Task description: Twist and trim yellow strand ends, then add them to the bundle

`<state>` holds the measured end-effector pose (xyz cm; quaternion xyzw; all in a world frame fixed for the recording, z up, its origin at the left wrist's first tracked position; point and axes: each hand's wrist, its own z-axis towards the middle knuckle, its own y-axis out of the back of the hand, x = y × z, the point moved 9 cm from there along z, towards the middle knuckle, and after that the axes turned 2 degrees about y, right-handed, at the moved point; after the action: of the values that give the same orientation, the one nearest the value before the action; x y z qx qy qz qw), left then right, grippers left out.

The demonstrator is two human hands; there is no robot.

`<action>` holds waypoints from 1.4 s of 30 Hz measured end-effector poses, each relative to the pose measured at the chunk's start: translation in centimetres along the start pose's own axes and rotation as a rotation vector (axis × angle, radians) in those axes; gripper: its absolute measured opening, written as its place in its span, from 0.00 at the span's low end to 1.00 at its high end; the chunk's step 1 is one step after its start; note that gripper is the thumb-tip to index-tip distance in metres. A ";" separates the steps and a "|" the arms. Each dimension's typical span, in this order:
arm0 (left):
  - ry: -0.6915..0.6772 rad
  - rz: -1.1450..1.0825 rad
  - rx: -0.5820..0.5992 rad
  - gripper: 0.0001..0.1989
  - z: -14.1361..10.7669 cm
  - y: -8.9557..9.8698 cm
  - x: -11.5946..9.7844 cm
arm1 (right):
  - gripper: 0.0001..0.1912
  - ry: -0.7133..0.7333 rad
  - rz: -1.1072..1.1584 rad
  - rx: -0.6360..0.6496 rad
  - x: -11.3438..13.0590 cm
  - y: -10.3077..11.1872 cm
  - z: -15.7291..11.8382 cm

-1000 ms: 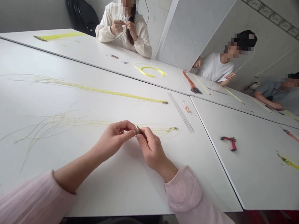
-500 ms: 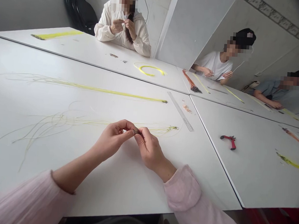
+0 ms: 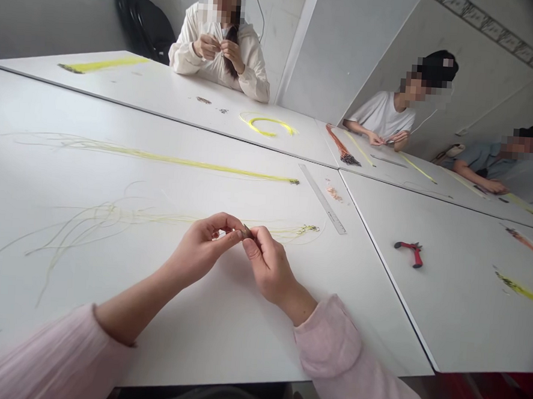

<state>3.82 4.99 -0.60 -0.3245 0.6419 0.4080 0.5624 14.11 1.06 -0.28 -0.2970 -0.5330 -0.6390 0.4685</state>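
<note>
My left hand (image 3: 207,241) and my right hand (image 3: 269,263) meet above the white table, thumbs and forefingers pinched together. Between the fingertips is a small brownish, pointed piece (image 3: 247,232); its kind is too small to make out. Behind my hands lies a loose bundle of thin yellow lines (image 3: 161,218), its free ends fanned out to the left. Small dark hooks (image 3: 308,228) sit at the bundle's right end. A second, tighter bundle of yellow lines (image 3: 196,163) runs parallel farther back, with a dark tip on its right.
A clear ruler (image 3: 322,198) and a small pile of orange bits (image 3: 334,194) lie at the right. Red-handled pliers (image 3: 411,253) rest beyond the table seam. Across the tables, several people work near an orange bundle (image 3: 340,144) and a curved yellow bundle (image 3: 266,126).
More of the small brownish piece shows between my fingertips, and my right hand has shifted slightly right. The co-worker in white has brought both hands closer together.
</note>
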 end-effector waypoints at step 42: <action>0.017 -0.292 -0.003 0.11 -0.1 -0.5 0.2 | 0.12 -0.324 0.405 -0.126 -2.6 0.4 0.5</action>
<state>4.19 4.71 -0.85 -0.4188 0.5920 0.3200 0.6097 15.45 2.24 -2.27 -0.5245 -0.4899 -0.5080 0.4763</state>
